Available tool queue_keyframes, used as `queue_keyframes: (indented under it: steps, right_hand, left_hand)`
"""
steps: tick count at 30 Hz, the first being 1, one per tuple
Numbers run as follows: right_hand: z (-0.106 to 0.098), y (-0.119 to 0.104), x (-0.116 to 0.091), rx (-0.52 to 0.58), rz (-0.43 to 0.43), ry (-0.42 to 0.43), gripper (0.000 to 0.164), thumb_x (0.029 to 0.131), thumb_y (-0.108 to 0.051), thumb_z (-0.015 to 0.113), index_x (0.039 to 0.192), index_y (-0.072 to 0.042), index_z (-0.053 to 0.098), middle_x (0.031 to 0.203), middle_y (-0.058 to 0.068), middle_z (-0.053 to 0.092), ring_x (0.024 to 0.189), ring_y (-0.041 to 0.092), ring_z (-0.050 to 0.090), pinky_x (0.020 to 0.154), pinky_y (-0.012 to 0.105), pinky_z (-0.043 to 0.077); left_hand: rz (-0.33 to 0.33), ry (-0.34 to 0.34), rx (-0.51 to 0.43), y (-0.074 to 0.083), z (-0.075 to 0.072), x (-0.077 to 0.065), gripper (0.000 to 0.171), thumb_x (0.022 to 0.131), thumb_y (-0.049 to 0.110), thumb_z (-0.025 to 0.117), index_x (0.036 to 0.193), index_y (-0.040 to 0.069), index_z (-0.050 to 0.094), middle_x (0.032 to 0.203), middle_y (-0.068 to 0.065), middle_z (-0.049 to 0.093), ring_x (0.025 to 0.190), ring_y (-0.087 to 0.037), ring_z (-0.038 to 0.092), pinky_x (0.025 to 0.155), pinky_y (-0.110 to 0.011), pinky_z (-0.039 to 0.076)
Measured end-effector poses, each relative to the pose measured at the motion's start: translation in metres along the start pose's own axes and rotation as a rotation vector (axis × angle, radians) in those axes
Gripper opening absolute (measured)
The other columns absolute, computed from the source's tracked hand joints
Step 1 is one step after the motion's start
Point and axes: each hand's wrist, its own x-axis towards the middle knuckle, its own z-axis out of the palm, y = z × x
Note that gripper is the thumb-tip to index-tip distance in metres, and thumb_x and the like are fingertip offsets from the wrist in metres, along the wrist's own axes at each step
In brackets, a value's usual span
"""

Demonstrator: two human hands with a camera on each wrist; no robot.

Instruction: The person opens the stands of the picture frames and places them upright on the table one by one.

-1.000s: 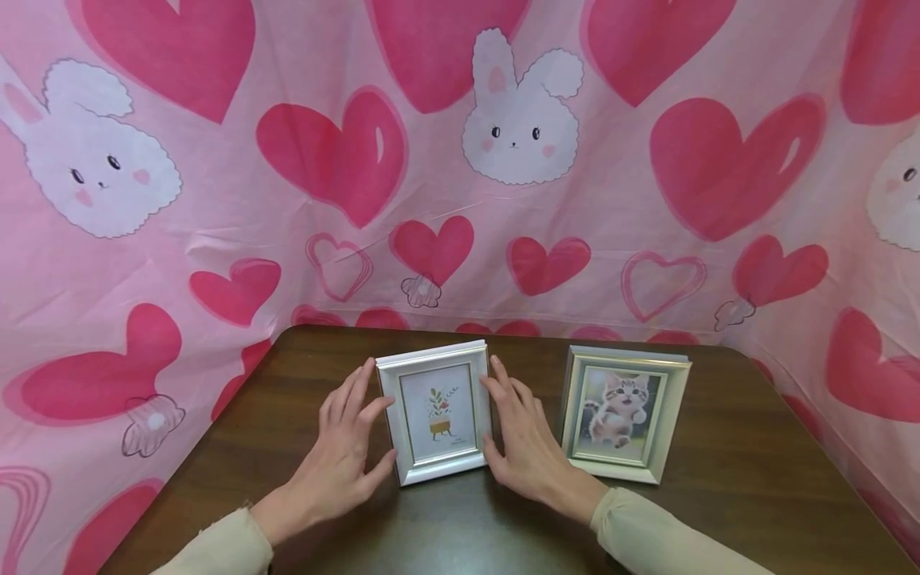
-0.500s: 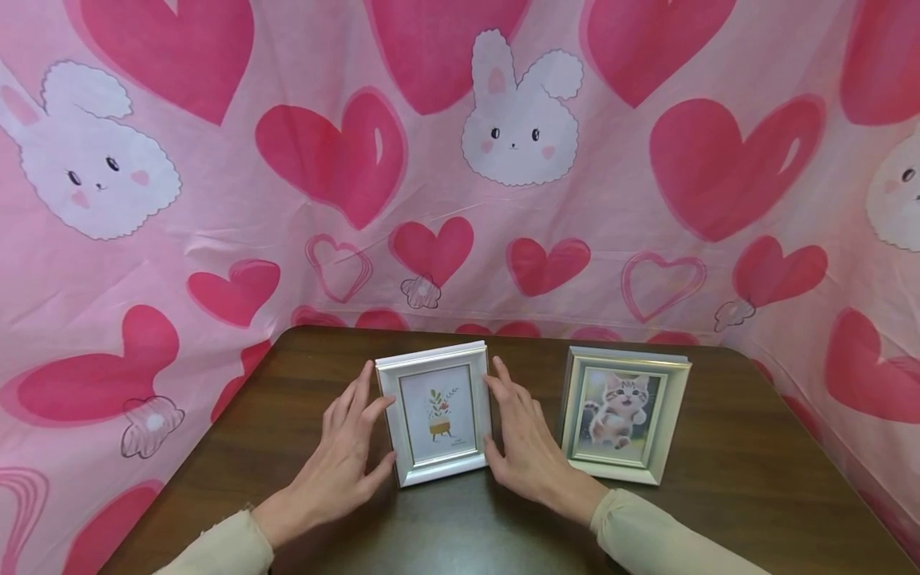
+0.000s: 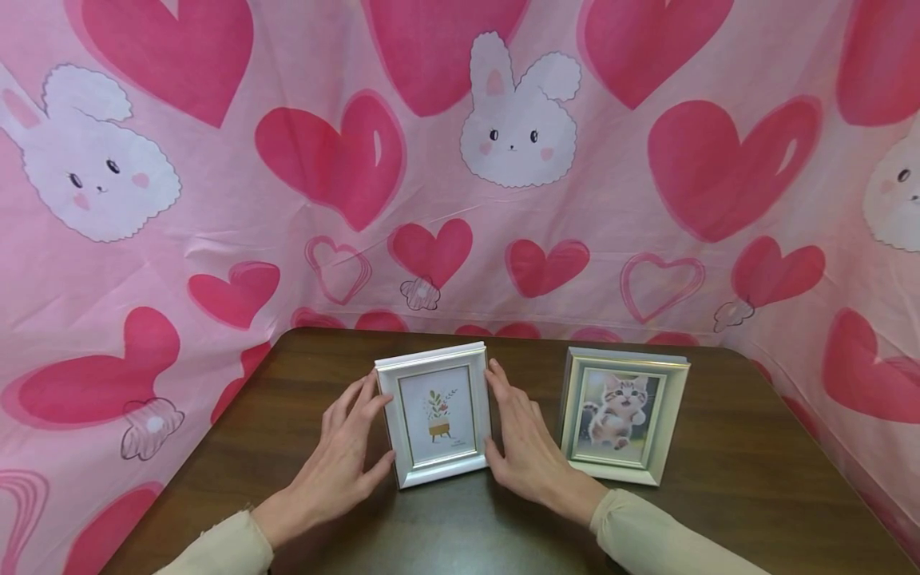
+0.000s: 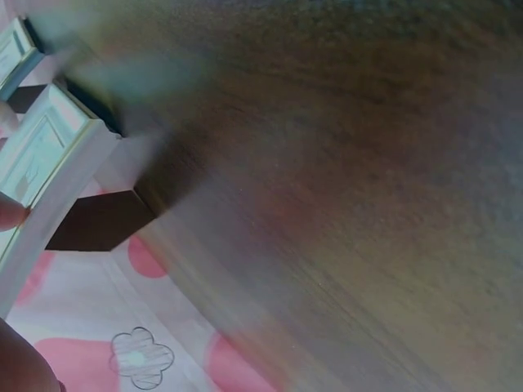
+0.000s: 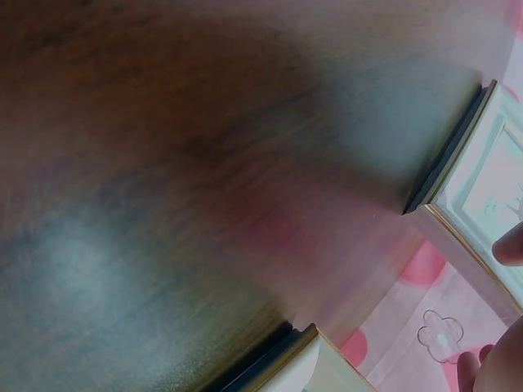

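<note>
A silvery-white picture frame (image 3: 437, 415) with a potted-plant print stands upright on the table, turned slightly. My left hand (image 3: 341, 451) is at its left edge, with loosely extended fingers touching the side and front rim. At the opposite edge, my right hand (image 3: 528, 447) lies alongside with fingers extended, touching the frame's side. In the left wrist view, a dark support leg (image 4: 102, 220) juts out behind the frame, and a fingertip (image 4: 10, 212) rests on the front rim. The right wrist view shows the same frame (image 5: 482, 188) with a fingertip over its front.
A second, pale gold-and-white picture frame (image 3: 625, 415) with a kitten picture stands to the right, just beyond my right wrist. Both are on a dark brown wooden table (image 3: 747, 479). A pink cloth (image 3: 431, 192) with hearts and rabbits hangs behind and at the sides.
The fingertips of my left hand have slid slightly down along the frame's edge, and my right fingers have shifted a little. Both picture frames stay in place.
</note>
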Motion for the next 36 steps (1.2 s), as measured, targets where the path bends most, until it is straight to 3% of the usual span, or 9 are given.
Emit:
queue_keyframes:
  steps: [12,26,36]
  right_hand:
    - [-0.001,-0.002,0.001,-0.017,0.022,-0.024,0.111,0.084,-0.008,0.081,0.169,-0.013,0.01,0.175,0.001,0.018,0.138,0.027,0.046,0.102,0.049,0.044]
    - [-0.005,-0.004,0.0,-0.036,0.018,-0.031,0.111,0.084,-0.006,0.08,0.17,-0.012,0.01,0.175,0.002,0.02,0.14,0.032,0.044,0.103,0.052,0.043]
    - [-0.007,-0.009,-0.001,-0.02,0.076,-0.071,0.114,0.085,-0.007,0.081,0.17,-0.018,0.006,0.175,-0.003,0.015,0.142,0.03,0.042,0.108,0.053,0.042]
  left_hand:
    - [-0.026,0.0,-0.007,-0.002,0.0,0.002,0.092,0.076,0.014,0.091,0.153,0.013,0.042,0.174,-0.013,0.018,0.153,-0.04,0.022,0.111,-0.065,0.022]
    - [-0.076,-0.045,-0.017,-0.003,-0.002,0.007,0.098,0.076,0.015,0.093,0.156,0.018,0.037,0.175,-0.011,0.015,0.153,-0.04,0.02,0.113,-0.067,0.021]
    - [-0.068,-0.052,-0.023,-0.007,-0.001,0.012,0.098,0.075,0.013,0.092,0.155,0.017,0.036,0.175,-0.01,0.015,0.153,-0.039,0.019,0.113,-0.067,0.02]
